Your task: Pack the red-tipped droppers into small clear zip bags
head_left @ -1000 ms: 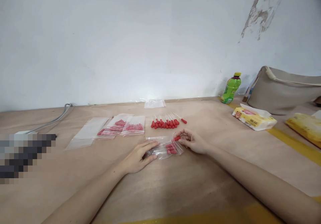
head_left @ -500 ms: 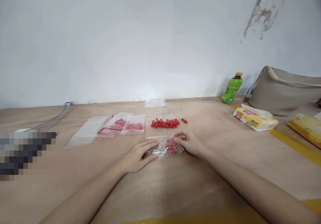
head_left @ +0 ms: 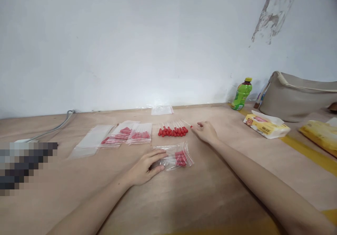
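Note:
A clear zip bag [head_left: 170, 157] lies flat in front of me, with several red-tipped sticks [head_left: 180, 158] inside. My left hand [head_left: 147, 166] rests on the bag's left end, thumb and fingers around its edge. Behind the bag is a row of red-tipped white sticks [head_left: 173, 131]. Just right of that row, my right hand [head_left: 205, 131] has its fingers at the red end of a single stick [head_left: 191, 126], covering part of it. Filled bags [head_left: 139, 134] of red-tipped sticks overlap to the left.
Flat clear bags [head_left: 92, 136] lie at the left, and another bag [head_left: 161, 110] is by the wall. A green bottle [head_left: 241, 95], a tissue pack [head_left: 265, 126], a yellow pack [head_left: 319, 133] and a grey handbag [head_left: 295, 96] stand or lie at the right. A cable [head_left: 56, 127] runs at left.
My right hand has let go of the bag's right end and moved up and right to the single stick. My left hand has stayed on the bag.

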The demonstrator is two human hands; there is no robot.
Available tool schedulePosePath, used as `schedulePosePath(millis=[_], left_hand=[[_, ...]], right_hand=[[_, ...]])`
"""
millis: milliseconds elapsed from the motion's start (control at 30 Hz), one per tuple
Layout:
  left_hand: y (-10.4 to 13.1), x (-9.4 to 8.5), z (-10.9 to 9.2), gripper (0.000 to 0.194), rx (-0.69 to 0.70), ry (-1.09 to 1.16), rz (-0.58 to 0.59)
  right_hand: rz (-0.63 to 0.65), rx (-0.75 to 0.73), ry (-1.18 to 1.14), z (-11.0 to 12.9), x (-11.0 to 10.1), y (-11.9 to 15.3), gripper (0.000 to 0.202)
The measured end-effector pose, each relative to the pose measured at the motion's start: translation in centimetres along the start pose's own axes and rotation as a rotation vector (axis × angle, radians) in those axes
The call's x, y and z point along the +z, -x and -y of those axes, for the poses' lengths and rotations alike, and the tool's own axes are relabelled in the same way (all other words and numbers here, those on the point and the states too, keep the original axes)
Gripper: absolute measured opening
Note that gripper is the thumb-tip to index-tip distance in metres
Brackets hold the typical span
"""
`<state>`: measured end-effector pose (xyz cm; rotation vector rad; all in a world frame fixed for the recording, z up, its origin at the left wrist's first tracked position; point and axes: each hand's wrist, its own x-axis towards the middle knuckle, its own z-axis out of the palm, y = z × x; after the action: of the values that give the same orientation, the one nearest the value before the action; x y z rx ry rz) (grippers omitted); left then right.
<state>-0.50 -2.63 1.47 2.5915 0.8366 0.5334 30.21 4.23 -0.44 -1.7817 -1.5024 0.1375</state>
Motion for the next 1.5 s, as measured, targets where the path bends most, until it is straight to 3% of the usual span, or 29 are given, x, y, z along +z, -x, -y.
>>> schedulePosePath(millis=[167,300,367,500,567,700,900,1033,1100,1200,1367,1500], left_hand=[[0.1,0.1,0.1,0.042,0.001,0.011,-0.015],[0.1,0.1,0.0,0.04,-0.004,0.015,-0.014],[0.1,0.1,0.0,0.04,-0.01,0.015,-0.012],[0.1,0.1,0.1,0.041,-0.019,0.004,-0.012],[0.0,0.1,0.1,0.04,-0.021,0.001,-0.009],[0.1,0.1,0.0,0.04,-0.025,-0.016,-0.008],[0.3,0.0,-0.1,0.052,-0.059,-0.009,-0.065],[0.3,0.1,-0.1,0.049,-0.065,0.007,-0.083],[0.3,0.1,0.0,0.049,-0.079,0.01,-0.07],[0.3,0.2,0.1,0.052,-0.091,0.0,-0.059],[0.4,0.2,0.0,0.054,-0.097,-0.004,-0.046],[0.3,0.1,-0.2,0.054,-0.096,0.004,-0.043]], right_hand=[[-0.028,0.052,-0.108,0.1,1.2,-0.6,0.021],[-0.065,0.065,-0.22,-0.5,0.3,0.6,0.028],[-0.006,0.068,-0.347,-1.3,-0.9,1.7,0.033],[0.294,0.094,-0.744,-2.7,-4.0,4.2,0.035],[0.385,0.086,-0.764,-2.9,-5.4,4.9,0.035],[0.437,-0.022,-0.652,-2.4,-6.7,5.0,0.035],[0.423,-0.13,-0.547,-1.7,-5.3,5.3,0.034],[0.51,-0.156,-0.583,-1.4,-4.1,5.5,0.033],[0.492,-0.157,-0.607,-1.1,-3.5,5.3,0.033],[0.478,-0.077,-0.689,-0.1,-2.6,4.9,0.035],[0.643,0.098,-0.921,2.2,-1.6,5.4,0.038],[0.586,0.14,-1.006,2.9,-0.9,6.3,0.038]])
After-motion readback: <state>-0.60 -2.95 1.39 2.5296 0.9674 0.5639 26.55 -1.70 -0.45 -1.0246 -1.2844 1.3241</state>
